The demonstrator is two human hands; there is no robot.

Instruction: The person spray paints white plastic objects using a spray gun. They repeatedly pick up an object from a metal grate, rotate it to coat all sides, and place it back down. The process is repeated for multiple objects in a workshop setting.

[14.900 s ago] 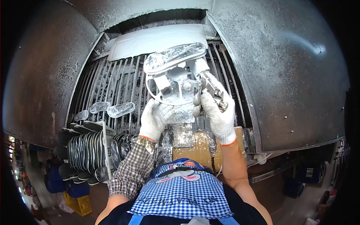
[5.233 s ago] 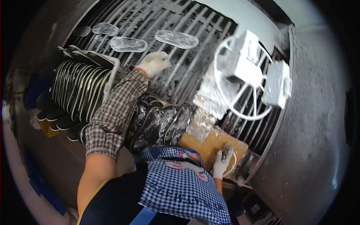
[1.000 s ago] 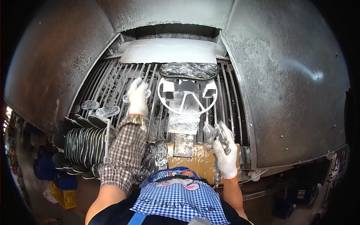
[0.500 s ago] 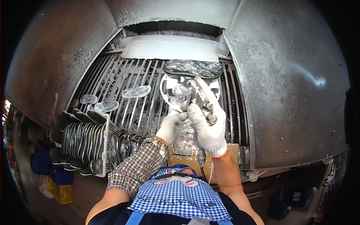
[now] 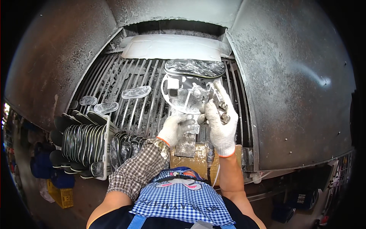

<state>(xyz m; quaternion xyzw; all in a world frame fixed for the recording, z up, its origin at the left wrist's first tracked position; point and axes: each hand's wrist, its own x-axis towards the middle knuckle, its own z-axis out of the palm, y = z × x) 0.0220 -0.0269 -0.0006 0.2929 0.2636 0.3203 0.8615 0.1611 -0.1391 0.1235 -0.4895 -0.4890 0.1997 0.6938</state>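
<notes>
My right hand (image 5: 222,128), in a powdery white glove with an orange cuff, grips a spray gun (image 5: 201,92) crusted with white residue. Its hose (image 5: 210,154) runs down toward my body. To the left, my gloved left hand (image 5: 173,129) sits with loosely bent fingers pointing right, apart from the gun; nothing shows in it. Beyond both lies a black sole-shaped piece (image 5: 195,68) with a shiny film on top and a pale edge line. Below it is a round white stand (image 5: 165,94), partly hidden by the gun and my right hand.
Smaller film-covered pieces (image 5: 136,92) lie on the slatted metal grate (image 5: 146,110). A white crate (image 5: 110,142) packed with black soles (image 5: 84,143) stands at left, with more soles right of it. Metal booth walls (image 5: 301,95) rise on both sides; a white sheet (image 5: 171,46) lies behind.
My right hand and the spray gun have shifted right and slightly nearer, uncovering more of the stand. My left hand has come apart from the gun.
</notes>
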